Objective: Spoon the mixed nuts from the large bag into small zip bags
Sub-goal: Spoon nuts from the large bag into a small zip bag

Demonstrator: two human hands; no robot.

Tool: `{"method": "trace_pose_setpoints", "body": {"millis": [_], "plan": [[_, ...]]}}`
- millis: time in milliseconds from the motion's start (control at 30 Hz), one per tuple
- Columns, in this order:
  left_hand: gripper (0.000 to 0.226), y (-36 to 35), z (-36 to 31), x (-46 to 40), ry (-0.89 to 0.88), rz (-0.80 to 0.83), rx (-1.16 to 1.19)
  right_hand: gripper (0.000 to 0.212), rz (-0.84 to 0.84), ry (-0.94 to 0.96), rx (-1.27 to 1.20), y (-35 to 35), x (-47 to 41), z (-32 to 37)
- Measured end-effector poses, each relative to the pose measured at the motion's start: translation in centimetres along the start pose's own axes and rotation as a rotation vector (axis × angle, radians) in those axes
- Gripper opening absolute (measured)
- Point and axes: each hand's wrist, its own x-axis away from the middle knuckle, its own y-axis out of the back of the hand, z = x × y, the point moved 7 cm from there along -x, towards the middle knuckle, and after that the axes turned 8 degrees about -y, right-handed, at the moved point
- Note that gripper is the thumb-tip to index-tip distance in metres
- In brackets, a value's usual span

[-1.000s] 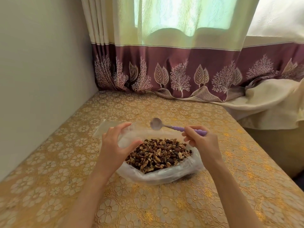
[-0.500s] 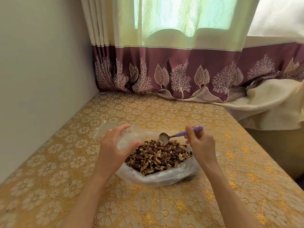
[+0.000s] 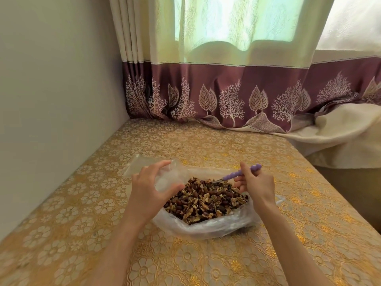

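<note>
On the left, wall: a plain pale wall (image 3: 57,89) runs beside the table's left edge.
Table: a gold tablecloth with an embossed flower pattern (image 3: 206,261) covers the surface under both forearms.
Left arm: the bare forearm comes up from the lower edge and slants towards the centre, wrist just left of the large bag.
Left hand: the left hand (image 3: 150,190) is raised off the cloth, back towards the camera, thumb and fingers curved round a small clear plastic zip bag (image 3: 152,170). The forefinger lies along the bag's far top edge and the thumb presses its near lower side, so the hand grips the bag between them.
Small bag: its left part sticks out past the fingers above the cloth; whether its mouth is open cannot be told.
Large bag: a large clear plastic bag (image 3: 208,226) sits on the cloth between the two hands, its rim rolled down, heaped with brown mixed nuts (image 3: 206,201).
Spoon: a spoon with a lilac beaded plastic handle (image 3: 239,172) slants down to the left; its bowl is buried in the far side of the nuts and only a short bit of metal neck shows.
Right arm: the bare forearm rises from the lower right corner towards the bag's right rim.
Right hand: the right hand (image 3: 256,182) hangs over the bag's right edge, fingers curled, pinching the spoon handle between thumb and forefinger.
Behind: a cream curtain with a plum band printed with white trees and leaves (image 3: 237,96) hangs across the far end.
</note>
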Motion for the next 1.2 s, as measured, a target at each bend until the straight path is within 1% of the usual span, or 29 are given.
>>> {"method": "trace_pose_setpoints", "body": {"millis": [100, 167, 267, 367, 500, 600, 767, 833, 900, 933, 967, 1033, 1067, 1200], "plan": [[0.074, 0.0, 0.5, 0.1, 0.034, 0.001, 0.003, 0.045, -0.016, -0.021, -0.052, 0.3, -0.1, 0.0], [0.074, -0.1, 0.7, 0.1, 0.047, 0.0, 0.006, 0.049, -0.029, -0.014, -0.071, 0.5, -0.2, 0.3], [0.068, -0.1, 0.9, 0.0, 0.07, 0.002, 0.023, 0.048, -0.032, 0.024, -0.098, 0.5, -0.1, 1.3], [0.069, -0.3, 1.4, 0.2, 0.133, 0.021, 0.05, 0.042, -0.014, 0.06, -0.134, 0.2, 0.1, 2.5], [0.079, -0.5, 1.7, 0.4, 0.183, 0.026, 0.079, 0.036, 0.031, 0.083, -0.196, -0.8, 0.6, 4.4], [0.079, -0.4, 1.8, 0.3, 0.203, 0.017, 0.112, 0.036, 0.076, 0.124, -0.221, -2.1, 1.4, 6.1], [0.084, -0.3, 1.9, 0.4, 0.242, 0.005, 0.173, 0.036, 0.173, 0.266, -0.128, -5.3, 3.4, 8.1], [0.079, -0.3, 1.9, 0.3, 0.264, -0.008, 0.238, 0.035, 0.218, 0.328, -0.098, -6.4, 4.2, 8.6], [0.066, -0.2, 1.8, 0.2, 0.286, -0.038, 0.324, 0.032, 0.267, 0.388, -0.078, -7.2, 4.9, 9.1], [0.063, -0.1, 1.9, 0.3, 0.303, -0.051, 0.351, 0.031, 0.29, 0.417, -0.066, -7.5, 5.1, 9.2], [0.067, 0.0, 2.0, 0.4, 0.32, -0.058, 0.366, 0.03, 0.31, 0.439, -0.059, -7.7, 5.3, 9.4], [0.085, 0.1, 2.2, 0.7, 0.349, -0.069, 0.364, 0.028, 0.338, 0.456, -0.072, -7.7, 5.5, 9.5], [0.09, 0.3, 2.4, 0.7, 0.352, -0.083, 0.337, 0.028, 0.345, 0.458, -0.085, -7.5, 5.4, 9.6], [0.083, 0.8, 2.5, 0.6, 0.333, -0.126, 0.306, 0.031, 0.284, 0.419, -0.158, -5.9, 4.6, 9.6]]}}
